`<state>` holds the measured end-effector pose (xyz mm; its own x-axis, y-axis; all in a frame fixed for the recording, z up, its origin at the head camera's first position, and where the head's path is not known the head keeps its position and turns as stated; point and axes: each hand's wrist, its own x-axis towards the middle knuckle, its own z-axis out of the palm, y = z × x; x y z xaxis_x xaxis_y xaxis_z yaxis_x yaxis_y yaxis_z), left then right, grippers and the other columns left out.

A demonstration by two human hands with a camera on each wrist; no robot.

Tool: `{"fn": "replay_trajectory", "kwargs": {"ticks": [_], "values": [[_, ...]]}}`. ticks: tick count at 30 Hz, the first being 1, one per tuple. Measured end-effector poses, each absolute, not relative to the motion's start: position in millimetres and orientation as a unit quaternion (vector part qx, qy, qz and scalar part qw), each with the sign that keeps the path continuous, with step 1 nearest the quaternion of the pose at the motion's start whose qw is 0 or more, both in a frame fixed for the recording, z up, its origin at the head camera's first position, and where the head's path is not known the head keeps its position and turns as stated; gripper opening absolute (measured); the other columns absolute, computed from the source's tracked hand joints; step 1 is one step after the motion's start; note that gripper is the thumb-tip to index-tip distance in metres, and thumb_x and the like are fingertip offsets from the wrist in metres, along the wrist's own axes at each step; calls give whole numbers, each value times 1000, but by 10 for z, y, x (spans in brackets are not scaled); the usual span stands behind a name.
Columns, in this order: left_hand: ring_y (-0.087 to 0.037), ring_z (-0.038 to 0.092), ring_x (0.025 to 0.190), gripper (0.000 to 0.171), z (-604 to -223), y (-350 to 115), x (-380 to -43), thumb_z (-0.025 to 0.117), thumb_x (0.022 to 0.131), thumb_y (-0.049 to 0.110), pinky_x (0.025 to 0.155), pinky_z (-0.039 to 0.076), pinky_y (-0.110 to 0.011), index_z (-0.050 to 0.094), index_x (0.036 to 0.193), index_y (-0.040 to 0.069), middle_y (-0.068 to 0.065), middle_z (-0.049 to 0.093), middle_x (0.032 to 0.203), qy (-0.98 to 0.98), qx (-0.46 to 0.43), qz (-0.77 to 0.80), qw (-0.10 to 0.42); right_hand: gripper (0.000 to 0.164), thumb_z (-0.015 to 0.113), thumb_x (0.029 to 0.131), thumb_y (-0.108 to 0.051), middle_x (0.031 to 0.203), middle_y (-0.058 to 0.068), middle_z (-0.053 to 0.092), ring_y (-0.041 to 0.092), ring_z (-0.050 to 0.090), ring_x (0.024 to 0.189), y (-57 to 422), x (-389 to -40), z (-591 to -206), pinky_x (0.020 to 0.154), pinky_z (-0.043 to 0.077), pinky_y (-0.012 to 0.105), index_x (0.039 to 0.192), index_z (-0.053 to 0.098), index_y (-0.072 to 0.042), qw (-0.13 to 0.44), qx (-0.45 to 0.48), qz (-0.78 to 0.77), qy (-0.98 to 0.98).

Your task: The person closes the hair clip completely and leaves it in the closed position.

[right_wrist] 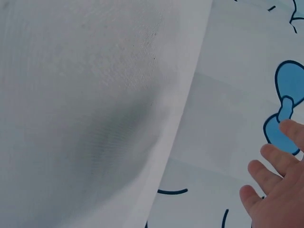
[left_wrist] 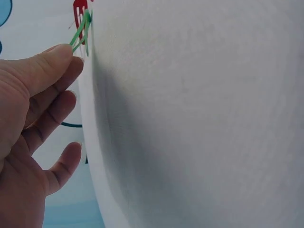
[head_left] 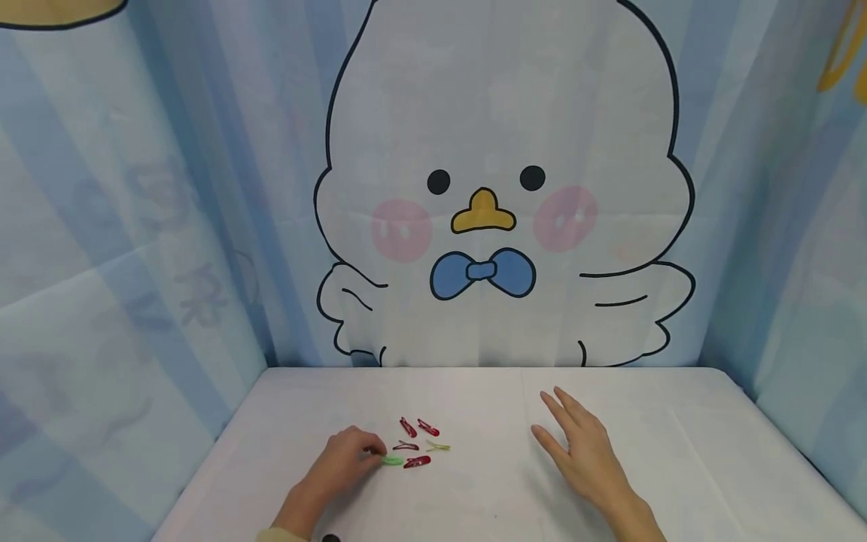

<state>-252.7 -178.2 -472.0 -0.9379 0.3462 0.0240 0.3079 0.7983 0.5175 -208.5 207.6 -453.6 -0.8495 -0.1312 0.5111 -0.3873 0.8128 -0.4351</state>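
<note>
My left hand (head_left: 347,461) pinches one end of a green snap hair clip (head_left: 393,461) between thumb and forefinger, at the left of a small group of clips. In the left wrist view the green clip's two arms are spread apart, and the other fingers are loosely bent. Beside it lies a red hair clip (head_left: 417,461). Behind are a dark red clip (head_left: 406,446), a yellow-green clip (head_left: 438,446) and two more red clips, the left one (head_left: 408,427) and the right one (head_left: 429,427). My right hand (head_left: 584,455) hovers over the table, fingers spread, holding nothing.
The clips lie on a white-covered table (head_left: 488,497). A curtain (head_left: 501,98) printed with a white bird and blue bow tie hangs behind its far edge, with blue-striped cloth at both sides. A small black round thing (head_left: 330,538) shows at the bottom edge.
</note>
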Motion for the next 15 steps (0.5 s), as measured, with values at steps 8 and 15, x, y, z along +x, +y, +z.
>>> {"fn": "replay_trajectory", "kwargs": {"ticks": [8, 15], "values": [[-14, 54, 83, 9, -4664, -1806, -2490, 71, 93, 7, 81, 48, -43, 76, 94, 14, 6, 64, 89, 945, 120, 302, 30, 55, 66, 99, -32, 150, 25, 44, 49, 44, 132, 2050, -2092, -4530, 99, 33, 70, 144, 53, -4, 230, 138, 276, -923], [-14, 57, 86, 6, -4660, -1782, -2427, 71, 94, 10, 83, 48, -46, 75, 97, 14, 8, 67, 91, 924, 128, 360, -7, 56, 66, 99, -33, 151, 24, 44, 49, 43, 133, 2009, -2084, -4519, 100, 35, 68, 146, 52, -5, 226, 143, 293, -918]]}}
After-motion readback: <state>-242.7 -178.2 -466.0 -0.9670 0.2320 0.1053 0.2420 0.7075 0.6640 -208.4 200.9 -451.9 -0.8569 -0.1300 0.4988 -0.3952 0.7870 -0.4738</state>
